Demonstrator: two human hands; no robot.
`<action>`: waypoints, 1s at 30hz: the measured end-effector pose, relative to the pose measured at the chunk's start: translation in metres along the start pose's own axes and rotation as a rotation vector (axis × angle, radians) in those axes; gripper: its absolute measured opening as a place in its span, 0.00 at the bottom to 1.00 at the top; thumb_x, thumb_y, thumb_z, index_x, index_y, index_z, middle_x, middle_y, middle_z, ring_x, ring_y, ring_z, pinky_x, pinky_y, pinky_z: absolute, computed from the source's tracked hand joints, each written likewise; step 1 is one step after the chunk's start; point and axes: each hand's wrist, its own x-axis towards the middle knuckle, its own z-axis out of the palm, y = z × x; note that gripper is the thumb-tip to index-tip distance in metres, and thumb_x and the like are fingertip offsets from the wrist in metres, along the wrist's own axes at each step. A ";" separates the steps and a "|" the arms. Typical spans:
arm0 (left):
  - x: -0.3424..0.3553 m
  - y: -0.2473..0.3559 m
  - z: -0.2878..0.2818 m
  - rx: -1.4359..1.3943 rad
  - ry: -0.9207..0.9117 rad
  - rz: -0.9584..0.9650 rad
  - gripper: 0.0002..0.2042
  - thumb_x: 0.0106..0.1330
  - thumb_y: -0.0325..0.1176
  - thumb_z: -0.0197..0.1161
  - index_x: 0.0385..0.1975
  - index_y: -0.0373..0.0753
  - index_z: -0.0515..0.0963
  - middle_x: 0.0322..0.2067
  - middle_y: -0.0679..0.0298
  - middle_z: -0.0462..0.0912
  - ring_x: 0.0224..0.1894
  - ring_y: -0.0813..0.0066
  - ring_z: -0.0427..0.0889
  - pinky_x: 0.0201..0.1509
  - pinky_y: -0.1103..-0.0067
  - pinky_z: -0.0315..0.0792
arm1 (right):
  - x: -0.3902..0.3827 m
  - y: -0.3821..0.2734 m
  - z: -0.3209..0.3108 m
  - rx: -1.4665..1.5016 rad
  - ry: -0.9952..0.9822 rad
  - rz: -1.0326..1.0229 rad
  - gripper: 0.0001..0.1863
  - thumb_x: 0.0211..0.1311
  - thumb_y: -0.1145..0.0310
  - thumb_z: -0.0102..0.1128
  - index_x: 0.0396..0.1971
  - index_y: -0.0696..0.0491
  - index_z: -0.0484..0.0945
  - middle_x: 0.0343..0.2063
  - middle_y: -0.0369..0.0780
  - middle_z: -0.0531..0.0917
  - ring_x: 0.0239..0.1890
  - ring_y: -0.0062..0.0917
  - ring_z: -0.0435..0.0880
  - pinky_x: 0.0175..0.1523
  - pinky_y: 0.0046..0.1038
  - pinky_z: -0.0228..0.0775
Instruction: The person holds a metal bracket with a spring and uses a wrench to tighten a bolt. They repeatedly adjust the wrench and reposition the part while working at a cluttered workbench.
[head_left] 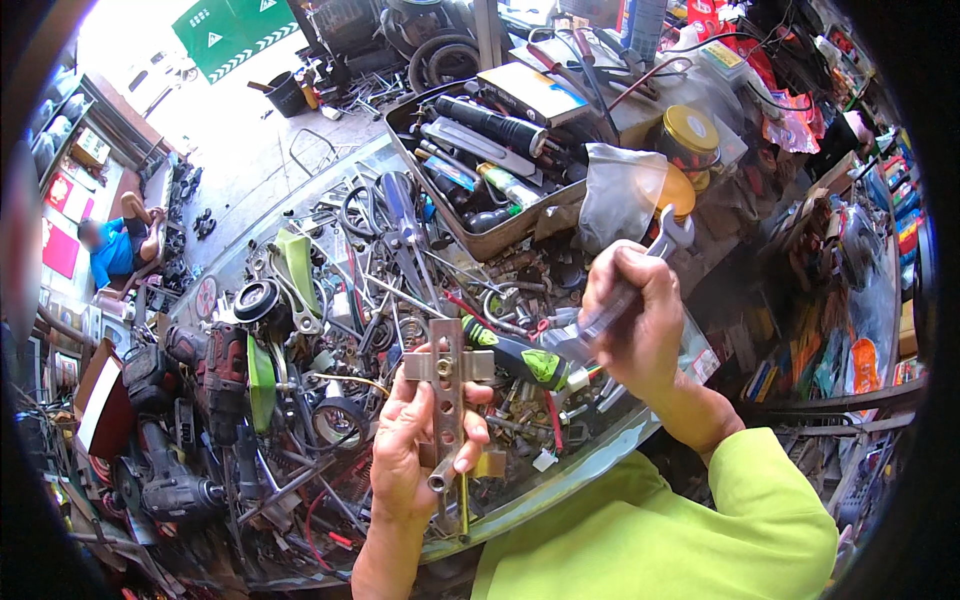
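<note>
My left hand (400, 455) is closed around a rusty flat metal bracket (446, 412) with a row of holes. A short cross plate (420, 366) is fixed near its top by a nut, and a bolt-like rod and a yellowish metal piece stick out lower down. Up and to the right, my right hand (640, 305) grips a metal wrench (673, 234), its open jaw pointing up past my fingers. The wrench's lower part is blurred, and it is apart from the bracket. Behind the bracket lies a green-and-black handled tool (520, 358).
Loose bolts, wrenches and fittings cover the glass-topped table (560, 470). Power drills (222, 370) lie at the left. A metal case (480, 240) full of tools stands at the back, beside a yellow-lidded jar (690, 138). Far left sits another person (118, 250) in blue.
</note>
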 end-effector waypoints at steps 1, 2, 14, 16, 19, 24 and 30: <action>0.001 -0.001 -0.001 -0.016 0.013 0.004 0.17 0.75 0.36 0.42 0.60 0.39 0.59 0.43 0.41 0.77 0.32 0.62 0.83 0.22 0.78 0.74 | 0.004 0.004 -0.010 0.032 -0.034 -0.049 0.18 0.67 0.61 0.38 0.19 0.54 0.64 0.12 0.41 0.71 0.07 0.22 0.66 0.12 0.21 0.61; 0.000 0.000 -0.002 0.020 0.057 0.029 0.17 0.76 0.39 0.38 0.57 0.38 0.64 0.44 0.44 0.77 0.33 0.62 0.82 0.25 0.76 0.74 | 0.001 0.004 -0.008 0.035 -0.083 -0.024 0.17 0.67 0.61 0.38 0.18 0.52 0.62 0.13 0.42 0.71 0.08 0.21 0.65 0.15 0.21 0.62; 0.008 -0.003 0.018 0.092 0.130 0.175 0.17 0.76 0.40 0.38 0.54 0.37 0.65 0.42 0.45 0.79 0.29 0.61 0.82 0.26 0.75 0.73 | -0.010 0.001 -0.002 -0.532 -0.277 -0.188 0.31 0.69 0.49 0.33 0.21 0.60 0.75 0.22 0.39 0.78 0.24 0.19 0.72 0.32 0.22 0.63; 0.006 -0.006 0.015 0.103 0.070 0.176 0.17 0.76 0.41 0.39 0.53 0.36 0.66 0.41 0.45 0.79 0.29 0.63 0.81 0.26 0.76 0.72 | -0.009 -0.005 0.000 -0.589 -0.186 -0.224 0.32 0.69 0.48 0.33 0.21 0.59 0.76 0.20 0.38 0.77 0.24 0.19 0.72 0.34 0.24 0.63; 0.005 -0.013 0.034 0.155 0.150 0.200 0.18 0.75 0.42 0.39 0.52 0.37 0.69 0.38 0.50 0.78 0.26 0.69 0.76 0.26 0.78 0.67 | 0.001 -0.006 -0.001 -0.503 -0.120 -0.110 0.26 0.68 0.53 0.41 0.21 0.58 0.76 0.15 0.33 0.72 0.18 0.13 0.67 0.24 0.17 0.56; 0.006 -0.017 0.038 0.106 0.229 0.190 0.19 0.76 0.41 0.39 0.61 0.40 0.62 0.40 0.50 0.77 0.29 0.69 0.74 0.30 0.76 0.67 | 0.000 -0.009 -0.003 -0.091 -0.197 0.093 0.16 0.65 0.62 0.50 0.31 0.60 0.77 0.18 0.41 0.81 0.13 0.18 0.76 0.17 0.18 0.63; 0.003 -0.016 0.036 0.023 0.151 0.142 0.19 0.76 0.42 0.37 0.56 0.35 0.65 0.38 0.51 0.76 0.24 0.74 0.70 0.24 0.81 0.66 | -0.008 0.007 -0.003 -0.078 -0.337 0.124 0.14 0.65 0.64 0.52 0.41 0.59 0.78 0.28 0.49 0.84 0.20 0.23 0.82 0.24 0.20 0.71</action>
